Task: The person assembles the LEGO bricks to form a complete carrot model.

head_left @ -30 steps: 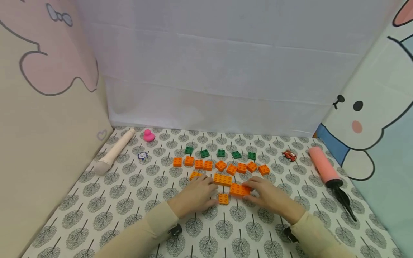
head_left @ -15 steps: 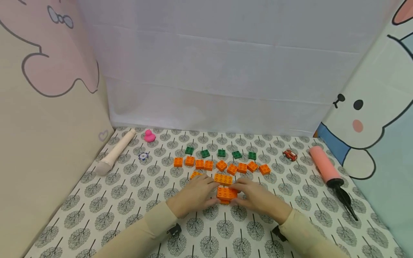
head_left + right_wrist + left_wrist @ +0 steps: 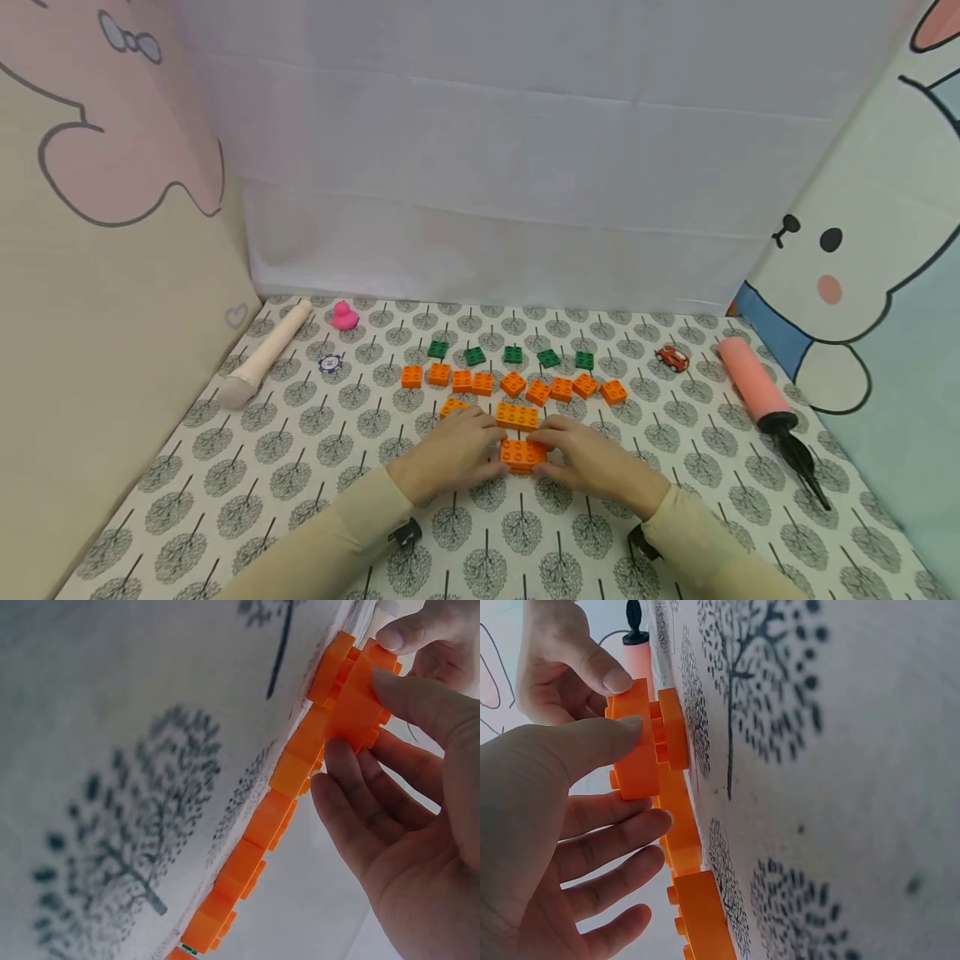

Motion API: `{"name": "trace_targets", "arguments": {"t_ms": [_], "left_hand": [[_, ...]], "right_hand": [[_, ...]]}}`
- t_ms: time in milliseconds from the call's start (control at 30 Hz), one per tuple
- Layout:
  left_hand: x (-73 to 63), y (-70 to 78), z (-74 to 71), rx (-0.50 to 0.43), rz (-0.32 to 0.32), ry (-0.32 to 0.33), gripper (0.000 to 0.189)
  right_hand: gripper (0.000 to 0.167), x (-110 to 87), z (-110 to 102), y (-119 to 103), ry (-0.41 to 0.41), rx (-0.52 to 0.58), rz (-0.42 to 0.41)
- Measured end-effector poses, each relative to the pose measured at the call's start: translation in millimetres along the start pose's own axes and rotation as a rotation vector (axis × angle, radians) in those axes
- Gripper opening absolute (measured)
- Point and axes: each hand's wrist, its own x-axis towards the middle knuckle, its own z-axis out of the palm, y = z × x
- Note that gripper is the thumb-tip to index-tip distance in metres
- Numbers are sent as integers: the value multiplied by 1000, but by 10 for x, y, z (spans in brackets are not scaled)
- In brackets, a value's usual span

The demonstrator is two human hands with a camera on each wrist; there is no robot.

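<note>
A long orange building brick [image 3: 523,452] sits over a smaller orange brick [image 3: 673,727] in front of me. In the left wrist view a gap with studs shows between the two. My left hand [image 3: 453,450] pinches the long brick's left end, thumb on the near face and fingers on the far side. At the right end my right hand [image 3: 596,458] pinches the same brick between thumb and fingers. Just behind lies another long orange brick [image 3: 517,416]. A further orange brick [image 3: 453,407] is partly hidden by my left hand.
A row of several small orange bricks [image 3: 513,384] lies behind, then several green bricks [image 3: 513,355]. At left are a whitish club-shaped thing [image 3: 270,350], a pink duck [image 3: 344,316] and a chip [image 3: 330,363]. A red toy car [image 3: 672,358] and a pink pump [image 3: 753,383] lie right.
My right hand has moved left with the long orange brick, bringing it over the smaller one and then slightly down. The left hand, nearly still, now holds the long brick too.
</note>
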Motion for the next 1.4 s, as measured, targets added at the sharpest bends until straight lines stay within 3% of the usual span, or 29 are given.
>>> {"name": "trace_targets", "arguments": {"t_ms": [533, 1400], "left_hand": [[-6, 8, 3, 5, -9, -31, 40], [31, -33, 8, 17, 31, -35, 26]], "right_hand": [[43, 2, 30, -14, -13, -8, 17], [42, 49, 17, -32, -43, -4, 36]]}}
